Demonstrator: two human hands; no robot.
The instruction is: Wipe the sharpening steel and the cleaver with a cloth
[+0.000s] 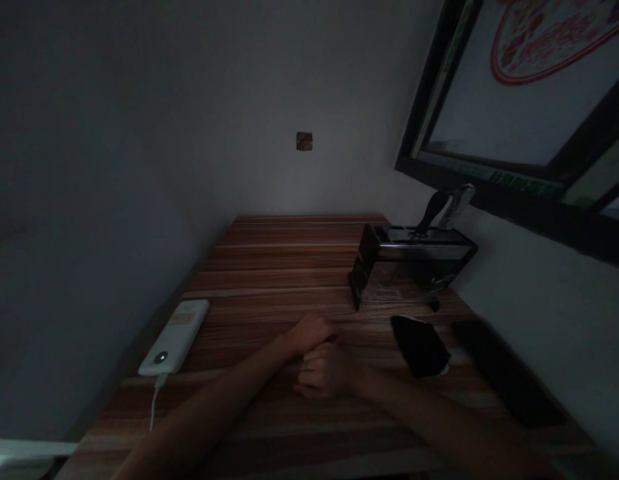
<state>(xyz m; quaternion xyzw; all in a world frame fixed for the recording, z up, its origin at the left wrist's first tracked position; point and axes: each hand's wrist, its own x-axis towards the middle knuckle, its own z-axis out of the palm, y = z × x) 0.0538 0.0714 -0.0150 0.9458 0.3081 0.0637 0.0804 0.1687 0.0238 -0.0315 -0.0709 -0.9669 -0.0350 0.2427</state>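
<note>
My left hand (313, 332) and my right hand (323, 372) rest together on the striped wooden table (289, 267). The right one lies nearer to me and touches the left. Both have their fingers curled in, and no object shows in either. Their palms are hidden, and the dim light blurs the finer detail. To the right of my hands lies a black, flat item with a pale edge (420, 347), its kind unclear. A white power bank (177, 337) with a cable (154, 403) plugged in sits at the left edge of the table.
A dark-framed holder with clear sides (414, 263) stands at the back right, a black handle (432, 210) rising from its top. A long dark strip (507, 373) lies along the right wall. Walls border the table; a framed window or panel (489, 127) hangs at right.
</note>
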